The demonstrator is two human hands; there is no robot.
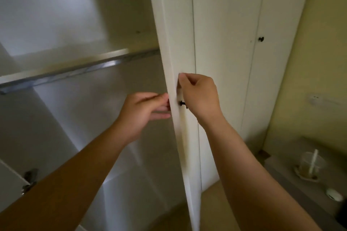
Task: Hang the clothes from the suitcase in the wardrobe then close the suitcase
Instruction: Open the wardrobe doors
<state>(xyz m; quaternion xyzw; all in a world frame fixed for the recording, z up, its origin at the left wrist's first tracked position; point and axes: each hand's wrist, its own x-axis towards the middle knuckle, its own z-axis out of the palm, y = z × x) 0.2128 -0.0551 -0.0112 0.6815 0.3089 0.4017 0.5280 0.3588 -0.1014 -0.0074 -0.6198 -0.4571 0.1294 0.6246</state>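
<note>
The wardrobe door (174, 43) stands ajar, edge-on. The left hand (144, 110) has a wide grip, straight fingertips touching the door's inner side. The right hand (199, 95) has a narrow grip, fingers curled beside the black knob (181, 103); whether they hold it is unclear

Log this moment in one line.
left grip: touches door edge | right grip: holds door beside knob | rail: in view | suitcase: not in view
</note>
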